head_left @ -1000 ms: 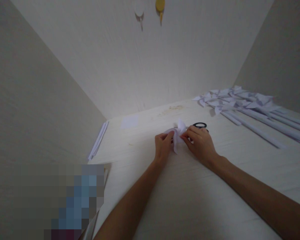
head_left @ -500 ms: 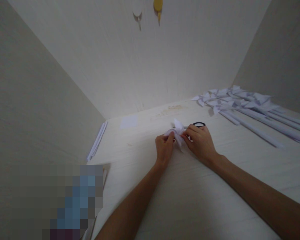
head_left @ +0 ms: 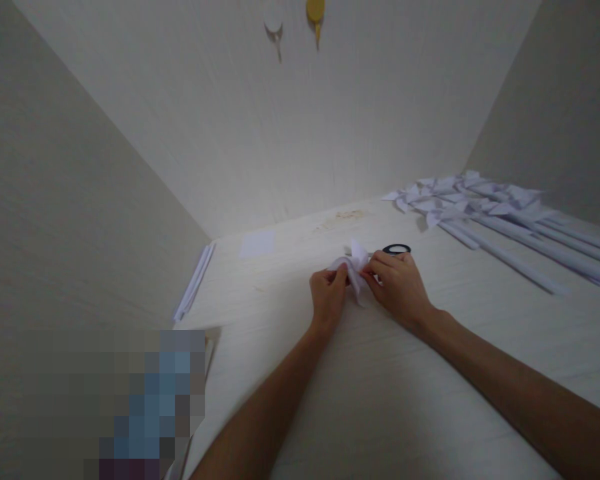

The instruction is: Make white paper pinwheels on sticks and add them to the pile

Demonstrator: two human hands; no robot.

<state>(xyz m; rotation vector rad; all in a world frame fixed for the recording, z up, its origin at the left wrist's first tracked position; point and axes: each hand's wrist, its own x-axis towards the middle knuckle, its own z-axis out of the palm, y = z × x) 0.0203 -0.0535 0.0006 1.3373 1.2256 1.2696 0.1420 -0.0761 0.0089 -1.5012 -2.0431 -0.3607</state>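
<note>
Between my hands is a white paper pinwheel with pointed, curled blades. My left hand pinches its left side between thumb and fingers. My right hand is closed at its centre, fingertips pressed together there; whether a small pin is in them I cannot make out. Just beyond my right hand lies a black roll of tape, partly covered by the fingers. A thin greyish strip or tool shows behind the pinwheel, mostly hidden.
Several paper pinwheels on rolled paper sticks lie heaped at the right. A white paper square and rolled paper sticks are on the left of the white table. Two hooks hang on the wall ahead.
Both hands stay almost in place. My right fingertips have shifted very slightly left against the pinwheel, and its upper blade sits a touch lower.
</note>
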